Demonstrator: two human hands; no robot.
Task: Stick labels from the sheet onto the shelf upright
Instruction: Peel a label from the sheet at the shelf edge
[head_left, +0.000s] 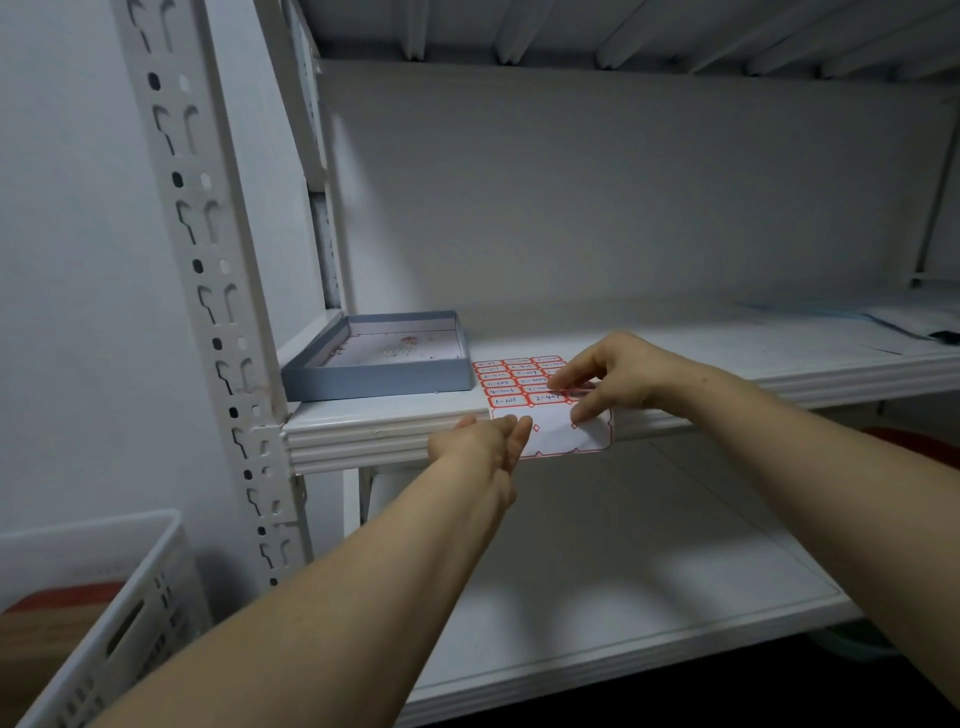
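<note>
Left hand (483, 441): straight fingers touch left edge of white sheet of red-framed labels (556, 436). Right hand (613, 374) pinches same sheet. Sheet lies on white metal shelf (727, 348), front end hanging over edge, beside flat grey box (374, 376). White metal upright with holes (208, 291) stands at left.

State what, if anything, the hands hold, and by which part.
Right hand pinches the label sheet near its right edge. Left hand touches its lower left edge; a grip cannot be told.
</note>
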